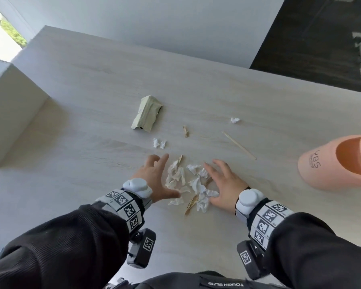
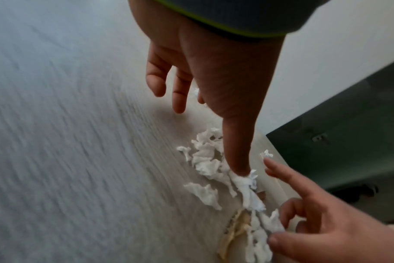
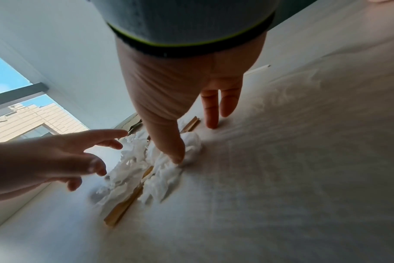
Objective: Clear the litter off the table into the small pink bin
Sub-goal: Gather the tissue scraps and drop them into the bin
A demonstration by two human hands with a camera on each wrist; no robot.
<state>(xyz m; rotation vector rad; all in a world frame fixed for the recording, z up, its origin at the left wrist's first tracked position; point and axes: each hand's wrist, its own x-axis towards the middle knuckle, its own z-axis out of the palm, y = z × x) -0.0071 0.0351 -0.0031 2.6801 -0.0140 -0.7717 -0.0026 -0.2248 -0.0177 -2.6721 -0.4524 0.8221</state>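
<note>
Flanking a heap of crumpled white tissue scraps (image 1: 188,182) and tan paper slivers at table (image 1: 71,84) centre: left hand (image 1: 154,178) at 9 o'clock, right hand (image 1: 223,184) at 3, fingers spread, gripping nothing. Creased pale-green wrapper (image 1: 147,115) at 11; thin wooden stick (image 1: 239,145) at 1; smooth rounded pink bin (image 1: 338,161), tipped sideways, far 3 o'clock.

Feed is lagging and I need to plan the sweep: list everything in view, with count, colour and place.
Pile of torn white tissue and tan paper scraps: one, between the hands.
Crumpled pale green packet: one, table centre.
Small white tissue bits: two, beyond the pile; one more far right.
Tan scrap: one, centre.
Thin wooden stick: one, right.
Small pink bin: one, on its side, right.
Pale box: one, left.
Left hand, right hand: fingers spread, flanking the pile.
</note>
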